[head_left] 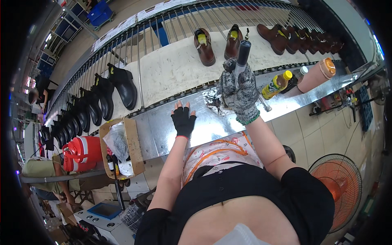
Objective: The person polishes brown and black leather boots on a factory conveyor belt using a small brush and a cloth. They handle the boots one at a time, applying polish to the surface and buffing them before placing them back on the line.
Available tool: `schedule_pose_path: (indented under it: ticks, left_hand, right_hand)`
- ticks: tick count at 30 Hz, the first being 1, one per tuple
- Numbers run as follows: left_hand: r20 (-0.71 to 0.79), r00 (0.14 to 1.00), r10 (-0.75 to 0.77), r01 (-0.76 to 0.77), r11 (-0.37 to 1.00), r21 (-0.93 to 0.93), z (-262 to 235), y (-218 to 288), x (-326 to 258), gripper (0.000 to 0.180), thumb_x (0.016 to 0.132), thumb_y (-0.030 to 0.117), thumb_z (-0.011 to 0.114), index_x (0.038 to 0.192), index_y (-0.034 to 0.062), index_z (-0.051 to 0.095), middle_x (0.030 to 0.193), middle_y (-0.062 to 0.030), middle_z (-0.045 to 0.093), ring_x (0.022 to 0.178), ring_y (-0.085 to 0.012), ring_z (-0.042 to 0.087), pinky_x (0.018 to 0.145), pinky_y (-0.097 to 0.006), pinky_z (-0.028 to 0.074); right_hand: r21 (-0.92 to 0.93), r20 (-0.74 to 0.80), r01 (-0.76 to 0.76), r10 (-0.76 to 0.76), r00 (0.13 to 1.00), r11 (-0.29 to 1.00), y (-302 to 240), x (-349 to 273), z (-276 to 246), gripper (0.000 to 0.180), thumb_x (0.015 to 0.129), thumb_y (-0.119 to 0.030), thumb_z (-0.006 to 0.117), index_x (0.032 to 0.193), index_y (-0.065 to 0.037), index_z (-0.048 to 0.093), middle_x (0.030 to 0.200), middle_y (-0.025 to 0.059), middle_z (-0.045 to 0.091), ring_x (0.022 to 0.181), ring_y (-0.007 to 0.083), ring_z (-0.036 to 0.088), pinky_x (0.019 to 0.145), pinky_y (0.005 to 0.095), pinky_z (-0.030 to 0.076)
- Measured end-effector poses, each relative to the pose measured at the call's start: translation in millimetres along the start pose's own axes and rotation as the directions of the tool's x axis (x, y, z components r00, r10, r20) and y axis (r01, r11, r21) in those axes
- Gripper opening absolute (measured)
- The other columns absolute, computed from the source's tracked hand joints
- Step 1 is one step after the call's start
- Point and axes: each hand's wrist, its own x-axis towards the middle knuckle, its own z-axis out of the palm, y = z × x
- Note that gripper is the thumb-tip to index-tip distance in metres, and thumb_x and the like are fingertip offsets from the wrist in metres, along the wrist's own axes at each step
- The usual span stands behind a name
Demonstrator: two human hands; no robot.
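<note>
My left hand, in a black fingerless glove, lies flat on the shiny metal ledge with its fingers spread and nothing under them that I can see. In a thick grey knitted glove with a green cuff, my right hand is closed round a dark cylindrical tool. The tool points up, with a small metal fitting at its top; its lower part is hidden by the glove. Beside this hand the ledge carries a dark, crumbly patch. A thin metal rod sticks out by the glove's right side.
Brown boots stand on the pale conveyor, with several more at the right. Black boots line its left. Bottles and a pink tumbler occupy the ledge's right. Nearby are a cardboard box, red jug and orange fan.
</note>
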Motion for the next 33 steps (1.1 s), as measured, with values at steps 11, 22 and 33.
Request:
schedule_pose_path:
  ticks: [11,22,33]
  left_hand:
    - [0.063,0.998,-0.021,0.016,0.997,0.081,10.3,-4.3,-2.2,0.058,0.082,0.040,0.057,0.134,0.0157,0.046,0.143,-0.0217,0.033,0.133,-0.0373,0.030,0.106,-0.054,0.018]
    - [-0.003,1.000,0.025,-0.025,0.997,0.073,8.7,-5.2,3.5,0.055,0.083,0.040,0.056,0.132,0.0160,0.048,0.142,-0.0223,0.035,0.132,-0.0361,0.032,0.105,-0.054,0.021]
    - [-0.003,1.000,0.022,-0.022,0.999,0.038,4.9,0.7,-0.3,0.051,0.083,0.036,0.056,0.130,0.0149,0.050,0.141,-0.0208,0.036,0.131,-0.0361,0.032,0.107,-0.053,0.018]
  right_hand:
    - [0.159,-0.032,-0.096,0.102,0.994,0.983,5.2,-3.2,-18.6,0.031,0.084,-0.020,0.062,0.107,-0.003,0.049,0.062,0.0002,0.047,0.052,0.0101,0.046,0.045,0.0250,0.039]
    - [0.058,-0.156,-0.102,0.110,0.982,0.993,-12.6,-3.7,10.8,0.021,0.081,-0.001,0.054,0.102,-0.001,0.052,0.058,0.0020,0.048,0.044,0.0099,0.044,0.040,0.0236,0.036]
    - [-0.926,0.023,0.053,0.084,0.996,-0.374,-32.7,-65.4,-95.8,0.054,0.081,-0.052,0.059,0.116,-0.012,0.059,0.095,0.0160,0.066,0.087,0.0315,0.063,0.083,0.0413,0.048]
